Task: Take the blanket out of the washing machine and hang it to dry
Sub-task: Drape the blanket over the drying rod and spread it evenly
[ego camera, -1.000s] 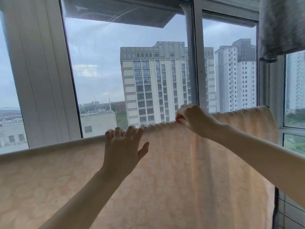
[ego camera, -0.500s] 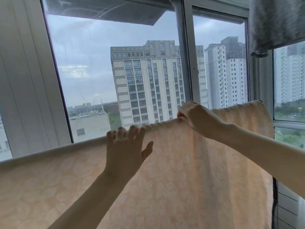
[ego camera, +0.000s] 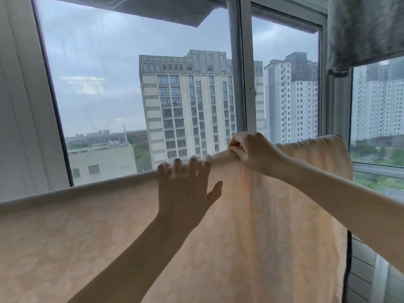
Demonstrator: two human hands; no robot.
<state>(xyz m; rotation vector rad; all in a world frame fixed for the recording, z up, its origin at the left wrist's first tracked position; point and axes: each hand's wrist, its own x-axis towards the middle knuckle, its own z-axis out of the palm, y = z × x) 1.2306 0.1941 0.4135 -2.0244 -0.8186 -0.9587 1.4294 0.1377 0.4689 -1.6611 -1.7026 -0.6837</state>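
Hanging: one peach blanket (ego camera: 273, 226) — left grip (ego camera: 183, 191) spread flat on it, right grip (ego camera: 251, 152) pinching its edge.

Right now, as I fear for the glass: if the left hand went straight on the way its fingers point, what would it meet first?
Likely the top fold of the blanket, where fingertips of the left hand rest. Beyond it the window pane seems next, but depth is unclear.
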